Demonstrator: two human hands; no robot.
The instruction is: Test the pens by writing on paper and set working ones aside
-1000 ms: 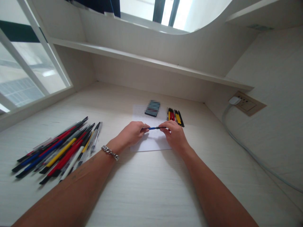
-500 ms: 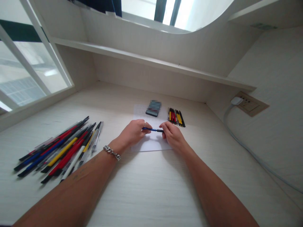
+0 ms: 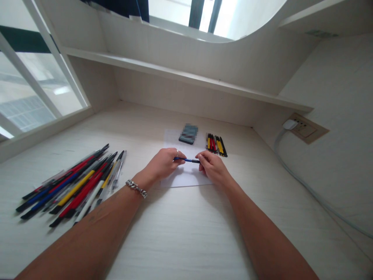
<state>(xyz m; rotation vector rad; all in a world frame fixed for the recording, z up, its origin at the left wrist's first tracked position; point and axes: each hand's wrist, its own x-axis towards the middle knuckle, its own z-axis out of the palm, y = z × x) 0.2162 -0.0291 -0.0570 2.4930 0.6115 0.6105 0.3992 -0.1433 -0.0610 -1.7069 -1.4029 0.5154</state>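
Observation:
A blue pen (image 3: 188, 160) with a dark end lies crosswise between my hands, above a white sheet of paper (image 3: 186, 179). My left hand (image 3: 167, 162), with a ring on a finger and a chain bracelet at the wrist, pinches the pen's blue end. At the dark end, my right hand (image 3: 210, 165) grips it with closed fingers. Part of each end is hidden by the fingers. Just beyond the hands, a phone-like dark object (image 3: 188, 134), its face pixelated, rests at the paper's far edge.
A loose pile of many-coloured pens (image 3: 77, 181) lies on the desk at the left. Several red, yellow and black pens (image 3: 216, 145) are lined up behind my right hand. A white charger plug (image 3: 290, 124) sits in the wall socket, its cable (image 3: 303, 182) running down the right side.
Almost nothing differs. The whole view has shifted very slightly, and both hands keep hold of the blue pen.

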